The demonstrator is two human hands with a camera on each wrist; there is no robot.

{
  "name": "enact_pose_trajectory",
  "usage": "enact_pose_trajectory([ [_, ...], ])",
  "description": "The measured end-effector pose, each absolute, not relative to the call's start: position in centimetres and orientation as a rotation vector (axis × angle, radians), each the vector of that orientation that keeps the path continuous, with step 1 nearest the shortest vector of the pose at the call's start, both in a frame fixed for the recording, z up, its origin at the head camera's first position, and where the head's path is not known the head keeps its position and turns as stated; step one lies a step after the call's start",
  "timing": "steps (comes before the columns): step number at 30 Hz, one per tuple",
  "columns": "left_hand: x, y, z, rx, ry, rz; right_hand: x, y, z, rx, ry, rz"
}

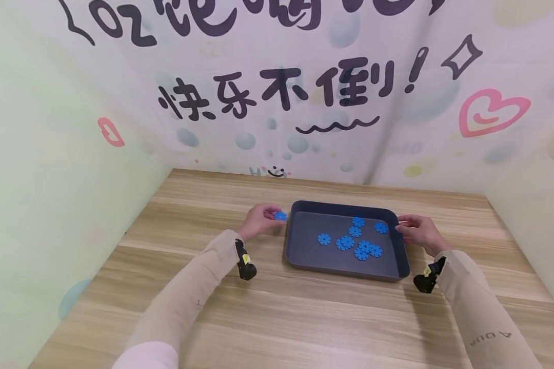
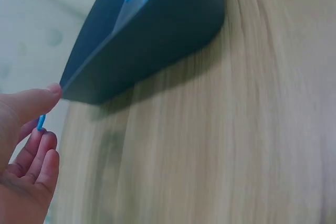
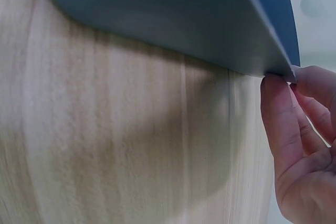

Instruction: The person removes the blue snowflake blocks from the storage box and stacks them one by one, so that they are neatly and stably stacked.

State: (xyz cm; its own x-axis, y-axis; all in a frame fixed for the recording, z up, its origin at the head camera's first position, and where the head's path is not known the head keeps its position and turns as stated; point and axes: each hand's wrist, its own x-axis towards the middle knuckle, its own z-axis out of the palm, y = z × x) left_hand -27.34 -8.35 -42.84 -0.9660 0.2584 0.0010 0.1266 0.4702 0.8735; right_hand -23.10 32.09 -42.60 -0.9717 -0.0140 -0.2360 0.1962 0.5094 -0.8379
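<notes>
A dark grey rectangular tray (image 1: pixel 300 256) lies on the table, with several blue notched plastic discs (image 1: pixel 324 239) spread inside, some overlapping toward its right half. Just outside the tray's left wall, my left hand (image 1: pixel 260 221) pinches one more blue notched disc (image 1: pixel 280 216) between thumb and fingers. From the left wrist, only the thin edge of this disc (image 2: pixel 41 122) shows. My right hand (image 1: pixel 419 231) grips the tray's right wall near the far corner. In the right wrist view, the thumb and fingertips (image 3: pixel 278 90) meet at the tray's rim (image 3: pixel 268 24).
The wood-grain table (image 1: pixel 277 318) runs back to a printed cloth backdrop (image 1: pixel 240 138) with dark lettering and hearts. Pale side walls (image 1: pixel 37 169) stand to the left and right. A black wrist camera (image 1: pixel 245 261) sits on each sleeved forearm.
</notes>
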Motion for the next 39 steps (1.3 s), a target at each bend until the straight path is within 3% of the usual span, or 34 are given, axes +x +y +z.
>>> enact_pose_trajectory([
  [20,-28.0,-10.9,-45.7,0.345,2.711,1.345,-22.9,32.1,-42.5,0.142,2.543,-1.447],
  [23,-30.2,-11.9,-49.3,0.497,2.705,1.417,-23.0,32.1,-42.6,0.149,2.541,-1.448],
  [26,-31.5,-12.2,-50.9,0.449,2.682,1.39,-23.0,32.2,-42.6,0.145,2.546,-1.441],
  [29,-30.0,-11.5,-48.1,0.299,2.664,1.287,-23.1,32.2,-42.7,0.148,2.548,-1.435],
  [32,-28.5,-11.1,-46.3,0.322,2.675,1.276,-23.0,32.2,-42.7,0.143,2.544,-1.434],
  [39,-28.1,-11.1,-46.0,0.349,2.684,1.268,-23.0,32.2,-42.9,0.157,2.533,-1.452],
])
